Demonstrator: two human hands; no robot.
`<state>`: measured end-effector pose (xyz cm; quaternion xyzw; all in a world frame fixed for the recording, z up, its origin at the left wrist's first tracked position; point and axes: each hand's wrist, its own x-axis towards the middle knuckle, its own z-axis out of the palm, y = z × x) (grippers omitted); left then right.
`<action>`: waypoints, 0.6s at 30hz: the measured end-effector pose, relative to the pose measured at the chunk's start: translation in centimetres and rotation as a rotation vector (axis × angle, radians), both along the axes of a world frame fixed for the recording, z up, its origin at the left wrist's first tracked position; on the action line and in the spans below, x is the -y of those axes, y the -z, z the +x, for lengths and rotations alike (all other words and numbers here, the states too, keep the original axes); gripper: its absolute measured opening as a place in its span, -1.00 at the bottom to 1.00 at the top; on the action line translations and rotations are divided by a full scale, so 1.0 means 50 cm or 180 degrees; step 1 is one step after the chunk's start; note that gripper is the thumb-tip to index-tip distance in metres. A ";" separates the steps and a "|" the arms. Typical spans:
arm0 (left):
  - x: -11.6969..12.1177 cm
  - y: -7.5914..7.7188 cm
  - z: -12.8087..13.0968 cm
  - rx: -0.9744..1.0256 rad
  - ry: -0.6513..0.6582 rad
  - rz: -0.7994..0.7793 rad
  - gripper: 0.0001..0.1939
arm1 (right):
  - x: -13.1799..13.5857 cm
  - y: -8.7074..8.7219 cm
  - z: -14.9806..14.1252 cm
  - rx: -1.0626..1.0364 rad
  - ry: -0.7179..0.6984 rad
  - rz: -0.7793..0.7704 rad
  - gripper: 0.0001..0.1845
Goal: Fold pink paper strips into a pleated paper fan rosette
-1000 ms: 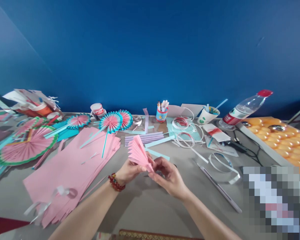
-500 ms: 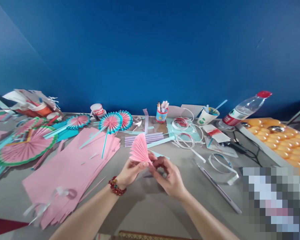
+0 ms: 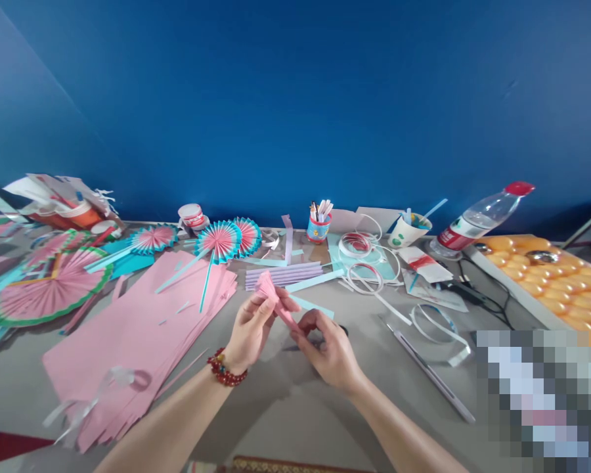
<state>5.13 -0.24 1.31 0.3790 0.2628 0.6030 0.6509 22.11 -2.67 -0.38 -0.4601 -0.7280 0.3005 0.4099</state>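
Left hand [image 3: 249, 332]: we pinch pleated pink paper [image 3: 270, 289] near its top.
Right hand [image 3: 333, 353]: we grip its lower end.
Pink sheets [image 3: 123, 335]: stacked on our left.
Craft knife [image 3: 431, 370]: on our right.

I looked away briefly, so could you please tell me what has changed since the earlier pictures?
The pleated pink paper, fanned out before, is squeezed narrow. The left hand has moved up it, away from the right hand, which stays at its lower end. The pink stack lies unchanged.

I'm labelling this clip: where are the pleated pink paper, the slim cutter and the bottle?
Pleated pink paper [image 3: 286, 317], head view: its narrow middle.
Slim cutter [image 3: 434, 376], head view: its handle.
Bottle [image 3: 467, 228], head view: its label.
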 end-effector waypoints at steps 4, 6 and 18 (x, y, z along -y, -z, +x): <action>0.001 -0.007 -0.002 -0.0033 -0.0086 0.0061 -0.80 | -0.001 0.004 -0.002 0.0016 -0.0055 -0.0053 -0.91; 0.002 -0.010 -0.002 -0.0036 -0.0101 0.0060 -0.80 | -0.002 0.004 -0.002 0.0015 -0.0112 -0.0105 -0.91; 0.018 -0.029 0.012 0.0207 0.0119 0.0077 -0.86 | 0.003 0.014 -0.014 -0.0695 -0.0419 -0.0843 -0.80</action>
